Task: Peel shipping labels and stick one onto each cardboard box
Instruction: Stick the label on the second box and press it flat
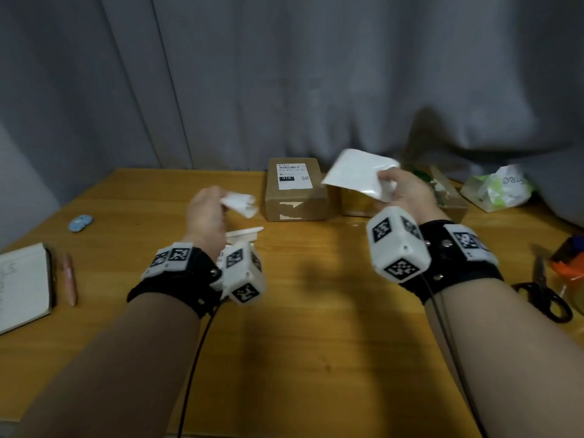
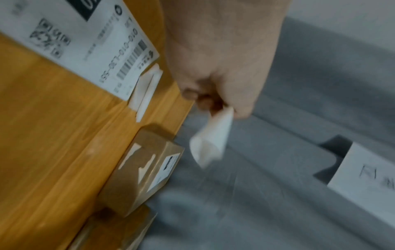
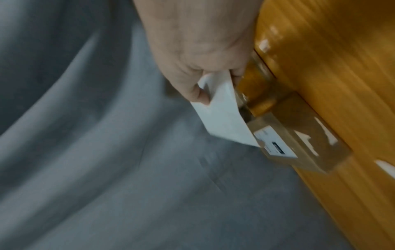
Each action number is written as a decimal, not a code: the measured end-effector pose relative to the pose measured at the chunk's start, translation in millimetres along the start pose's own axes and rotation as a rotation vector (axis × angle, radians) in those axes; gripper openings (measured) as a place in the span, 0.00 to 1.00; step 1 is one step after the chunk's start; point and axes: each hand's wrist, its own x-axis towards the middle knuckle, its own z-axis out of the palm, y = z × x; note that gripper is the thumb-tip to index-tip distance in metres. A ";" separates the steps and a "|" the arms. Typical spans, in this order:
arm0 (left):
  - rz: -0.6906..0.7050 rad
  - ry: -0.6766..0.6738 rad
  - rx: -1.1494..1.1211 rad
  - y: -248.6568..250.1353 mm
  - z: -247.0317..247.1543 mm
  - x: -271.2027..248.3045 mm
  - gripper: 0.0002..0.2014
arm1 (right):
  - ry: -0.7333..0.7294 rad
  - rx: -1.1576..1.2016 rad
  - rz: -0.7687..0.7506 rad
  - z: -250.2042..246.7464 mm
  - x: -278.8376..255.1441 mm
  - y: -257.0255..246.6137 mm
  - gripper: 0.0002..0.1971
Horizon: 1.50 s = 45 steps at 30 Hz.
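Observation:
My left hand [image 1: 221, 200] pinches a curled scrap of white paper [image 1: 240, 204] above the wooden table [image 1: 300, 343]; the left wrist view shows the scrap [image 2: 210, 140] hanging from my left hand [image 2: 213, 104]. My right hand [image 1: 384, 184] pinches a larger white sheet [image 1: 357, 172], its visible side blank, over a plain cardboard box [image 1: 357, 202]. In the right wrist view this sheet [image 3: 224, 118] sticks out from my right hand [image 3: 213, 84]. A second cardboard box [image 1: 295, 197] to the left bears a printed shipping label [image 1: 294, 176]. More printed labels [image 2: 85, 42] lie under my left wrist.
A notebook [image 1: 22, 286], a pen [image 1: 70, 279] and a small blue object [image 1: 80, 222] lie at the left. Scissors [image 1: 543, 289], an orange item [image 1: 568, 263] and a plastic bag [image 1: 496, 188] sit at the right. A grey curtain [image 1: 284, 74] hangs behind the table.

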 end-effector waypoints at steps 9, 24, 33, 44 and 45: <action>0.493 -0.064 0.658 -7.0 9.7 14.6 0.08 | 0.002 -0.115 -0.128 18.5 5.1 11.3 0.39; 0.673 -0.404 1.789 -37.4 22.3 30.1 0.16 | 0.055 -0.169 -0.127 4.2 34.3 36.2 0.38; 0.579 -0.403 1.672 -10.9 43.6 12.9 0.29 | 0.080 -0.098 -0.198 -16.3 35.8 8.5 0.39; 0.869 -0.707 1.502 -32.0 188.8 11.9 0.40 | 0.071 -0.198 -0.315 -51.6 69.4 -36.6 0.35; 0.851 -0.718 1.551 -38.3 199.4 19.4 0.45 | 0.072 -0.211 -0.320 -53.9 74.9 -38.3 0.36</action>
